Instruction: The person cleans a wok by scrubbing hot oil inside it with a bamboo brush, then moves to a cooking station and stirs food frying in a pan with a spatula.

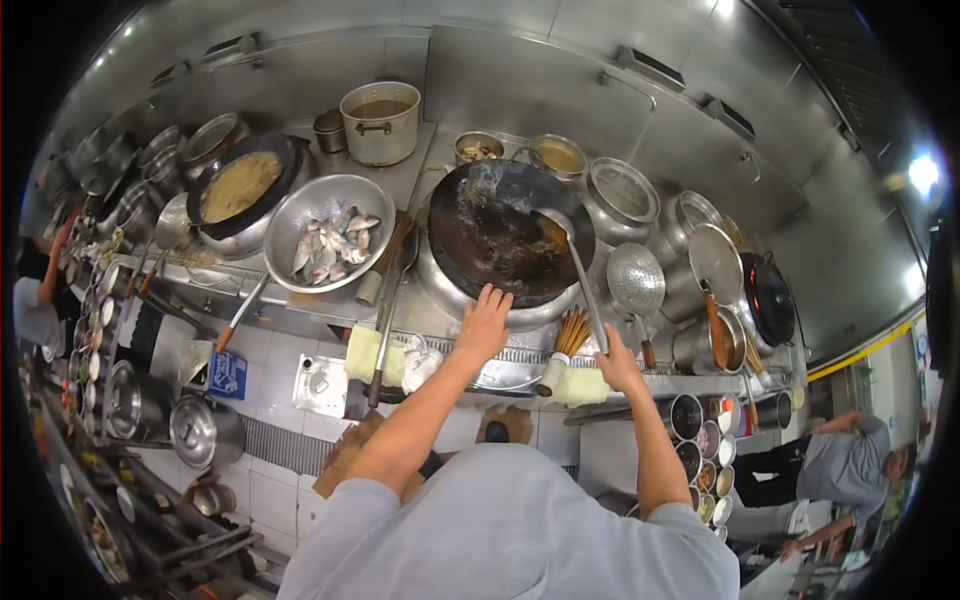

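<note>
My right hand (618, 362) is wrapped round the long metal handle of a wok ladle (583, 280). The ladle's head lies inside a large dark wok (480, 245) on the stove, over a little brown liquid. My left hand (485, 322) is at the wok's near rim with its fingers spread; whether it presses on the rim I cannot tell. Left of the wok, a perforated metal bowl (335, 195) holds several small silvery fish (335, 243). A bamboo brush (568, 335) lies between my hands, close to the right one.
A perforated skimmer (636, 278) and a lidded pot (622, 190) are right of the wok. Behind stands a tall stockpot (380, 125). Another wok (250, 188) with pale food is at left. Seasoning containers (708, 440) line the lower right. Co-workers stand at both sides.
</note>
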`<state>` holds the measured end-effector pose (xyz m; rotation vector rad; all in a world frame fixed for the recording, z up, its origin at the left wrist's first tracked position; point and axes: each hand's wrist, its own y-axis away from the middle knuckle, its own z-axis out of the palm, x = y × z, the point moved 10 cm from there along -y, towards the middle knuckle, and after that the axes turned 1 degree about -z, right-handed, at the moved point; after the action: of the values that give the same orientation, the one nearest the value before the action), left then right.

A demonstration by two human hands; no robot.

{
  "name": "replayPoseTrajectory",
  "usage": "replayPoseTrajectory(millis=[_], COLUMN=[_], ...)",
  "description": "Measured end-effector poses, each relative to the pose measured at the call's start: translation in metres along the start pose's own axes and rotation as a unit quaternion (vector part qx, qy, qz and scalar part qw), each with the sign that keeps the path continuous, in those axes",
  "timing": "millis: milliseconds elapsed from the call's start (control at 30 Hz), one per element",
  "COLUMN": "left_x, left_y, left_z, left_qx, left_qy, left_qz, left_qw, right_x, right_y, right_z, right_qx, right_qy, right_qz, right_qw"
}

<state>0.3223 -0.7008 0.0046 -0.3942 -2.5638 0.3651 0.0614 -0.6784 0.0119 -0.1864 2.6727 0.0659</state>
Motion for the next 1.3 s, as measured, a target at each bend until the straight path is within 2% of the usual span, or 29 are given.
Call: replayPoseTrajectory(millis=[33,67,133,200,233,267,300,333,400,433,500,533,600,633,667,700,800,833,867,900,967,1000,1067,1100,1133,1200,1233,1300], left_x=[0.000,0.001,0.003,0.006,0.007,0.009,0.012,0.011,0.001,-0.011,-0.059,-0.077,-0.112,-0.131,-0.130,-0.131,-0.098,-0.089,-0.085,-0.079,-0.082,-0.086,-0.102,-0.113,-0.125,-0.155,-0.175,-0.217], left_y=[0.002,0.003,0.004,-0.001,0.002,0.006,0.012,0.023,0.060,0.088,0.166,0.212,0.331,0.406,0.468,0.533,0.623,0.634,0.641,0.642,0.639,0.636,0.626,0.618,0.610,0.590,0.580,0.543], left_z=[0.002,0.003,0.005,0.003,-0.002,-0.006,-0.018,-0.031,-0.055,-0.064,-0.059,-0.058,-0.037,-0.012,0.004,0.032,0.081,0.091,0.100,0.106,0.116,0.120,0.126,0.129,0.131,0.137,0.141,0.144], left_qx=[0.000,0.000,-0.013,-0.023,-0.009,0.003,0.019,0.052,0.115,0.147,0.180,0.200,0.168,0.159,0.101,0.061,-0.087,-0.119,-0.141,-0.161,-0.182,-0.192,-0.206,-0.212,-0.218,-0.224,-0.222,-0.198], left_qy=[-0.009,-0.019,-0.021,-0.028,-0.030,-0.029,-0.010,0.010,0.050,0.071,0.001,-0.012,-0.070,-0.076,-0.045,-0.003,0.047,0.062,0.075,0.088,0.103,0.110,0.117,0.120,0.118,0.111,0.100,0.046], left_qz=[0.002,0.004,-0.007,-0.010,-0.013,-0.015,-0.023,-0.034,-0.083,-0.122,-0.222,-0.266,-0.433,-0.474,-0.580,-0.637,-0.724,-0.731,-0.730,-0.731,-0.716,-0.706,-0.683,-0.667,-0.647,-0.597,-0.560,-0.429], left_qw=[1.000,1.000,1.000,0.999,0.999,0.999,1.000,0.998,0.989,0.979,0.958,0.943,0.883,0.863,0.807,0.769,0.682,0.669,0.664,0.658,0.666,0.673,0.691,0.704,0.721,0.762,0.792,0.880], right_x=[0.008,0.028,0.046,0.048,0.046,0.049,0.039,0.051,0.062,0.073,0.111,0.122,0.167,0.179,0.197,0.214,0.227,0.219,0.207,0.199,0.170,0.161,0.123,0.103,0.090,0.046,0.030,-0.003], right_y=[0.002,-0.005,-0.021,-0.040,-0.047,-0.055,-0.074,-0.094,-0.135,-0.150,-0.182,-0.197,-0.229,-0.249,-0.267,-0.283,-0.322,-0.324,-0.325,-0.320,-0.300,-0.291,-0.269,-0.256,-0.243,-0.209,-0.192,-0.157], right_z=[-0.005,-0.001,-0.008,-0.018,-0.023,-0.019,-0.025,-0.031,-0.029,-0.033,-0.042,-0.041,-0.041,-0.037,-0.037,-0.037,-0.020,-0.013,-0.009,-0.010,-0.023,-0.030,-0.054,-0.068,-0.081,-0.096,-0.101,-0.107], right_qx=[-0.039,-0.039,0.019,-0.020,-0.019,-0.020,-0.031,-0.026,-0.075,-0.068,0.007,0.005,0.040,0.030,0.037,0.045,-0.012,-0.028,-0.041,-0.044,-0.047,-0.047,-0.102,-0.122,-0.117,-0.195,-0.194,-0.191], right_qy=[-0.062,-0.065,-0.016,-0.127,-0.320,-0.498,-0.640,-0.648,-0.824,-0.832,-0.727,-0.731,-0.591,-0.593,-0.526,-0.457,-0.500,-0.647,-0.771,-0.773,-0.852,-0.851,-0.907,-0.921,-0.920,-0.919,-0.924,-0.924], right_qz=[0.054,0.049,-0.039,0.029,0.097,0.161,0.114,0.114,0.088,0.086,0.128,0.127,0.164,0.161,0.174,0.185,0.181,0.182,0.179,0.178,0.106,0.108,0.062,0.044,0.039,0.044,0.061,0.072], right_qw=[0.996,0.996,0.999,0.991,0.942,0.852,0.759,0.753,0.554,0.544,0.675,0.671,0.789,0.788,0.832,0.869,0.847,0.740,0.609,0.607,0.510,0.511,0.403,0.367,0.371,0.340,0.325,0.323])
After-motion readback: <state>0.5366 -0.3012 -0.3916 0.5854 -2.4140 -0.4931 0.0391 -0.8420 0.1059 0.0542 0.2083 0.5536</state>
